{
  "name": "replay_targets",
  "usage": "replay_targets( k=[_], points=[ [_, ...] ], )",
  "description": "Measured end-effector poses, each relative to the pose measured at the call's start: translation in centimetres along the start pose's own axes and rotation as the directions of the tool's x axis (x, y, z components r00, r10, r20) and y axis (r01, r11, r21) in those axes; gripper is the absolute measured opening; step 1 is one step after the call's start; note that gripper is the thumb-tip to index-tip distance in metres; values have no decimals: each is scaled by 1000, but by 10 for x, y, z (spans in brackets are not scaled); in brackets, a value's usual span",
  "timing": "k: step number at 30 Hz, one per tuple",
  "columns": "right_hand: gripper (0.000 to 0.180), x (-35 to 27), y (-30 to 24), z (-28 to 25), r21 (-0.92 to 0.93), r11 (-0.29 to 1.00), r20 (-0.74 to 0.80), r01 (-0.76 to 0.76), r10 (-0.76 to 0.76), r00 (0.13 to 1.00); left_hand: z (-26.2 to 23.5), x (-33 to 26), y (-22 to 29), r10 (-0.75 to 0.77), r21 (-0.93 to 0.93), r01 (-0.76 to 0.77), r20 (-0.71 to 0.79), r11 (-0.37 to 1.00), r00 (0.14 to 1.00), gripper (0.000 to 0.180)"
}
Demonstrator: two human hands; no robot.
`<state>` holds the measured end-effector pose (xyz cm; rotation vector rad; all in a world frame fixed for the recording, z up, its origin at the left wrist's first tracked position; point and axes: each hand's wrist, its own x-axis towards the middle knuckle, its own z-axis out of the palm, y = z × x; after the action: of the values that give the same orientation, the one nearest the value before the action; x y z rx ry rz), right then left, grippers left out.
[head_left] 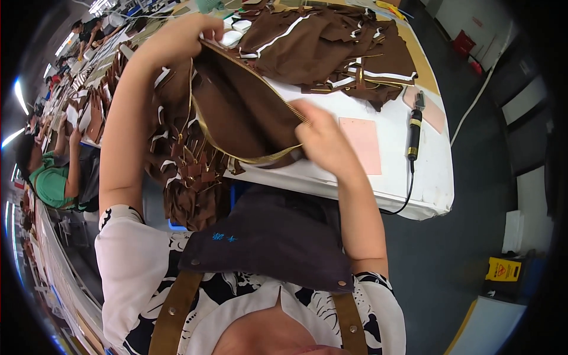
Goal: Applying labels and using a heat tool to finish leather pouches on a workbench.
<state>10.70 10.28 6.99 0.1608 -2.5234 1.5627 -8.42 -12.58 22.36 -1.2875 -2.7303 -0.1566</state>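
Observation:
Stretched between my hands is a brown fabric pouch (242, 109) with a gold-toothed zipper along its edges, its mouth spread wide and its dark inside showing. My left hand (198, 34) is closed on the far left corner, beside some small white pieces (232, 38). At the near right, my right hand (324, 137) grips the zippered edge, slightly blurred, with the fingertips partly hidden by the cloth. Under and left of the pouch hang several brown pieces (192, 163) with gold zipper ends.
Brown cut fabric with white strips (313, 44) is heaped on the far side of the white table (302, 180). To the right lie a pink sheet (364, 147) and a black corded hand tool (415, 133). A person in green (56, 183) sits at far left.

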Motion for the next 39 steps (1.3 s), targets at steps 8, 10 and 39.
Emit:
replay_targets(
  k=[8, 10, 39],
  points=[
    [51, -37, 3, 49, 858, 450, 240, -247, 72, 968, 16, 75, 117, 266, 248, -227, -134, 942, 955, 9],
    [54, -47, 22, 64, 873, 424, 151, -241, 234, 960, 92, 97, 110, 319, 369, -253, -129, 894, 939, 46],
    [91, -49, 100, 15, -687, 721, -70, -93, 62, 996, 175, -21, 81, 71, 341, -187, 325, 921, 943, 32]
  ],
)
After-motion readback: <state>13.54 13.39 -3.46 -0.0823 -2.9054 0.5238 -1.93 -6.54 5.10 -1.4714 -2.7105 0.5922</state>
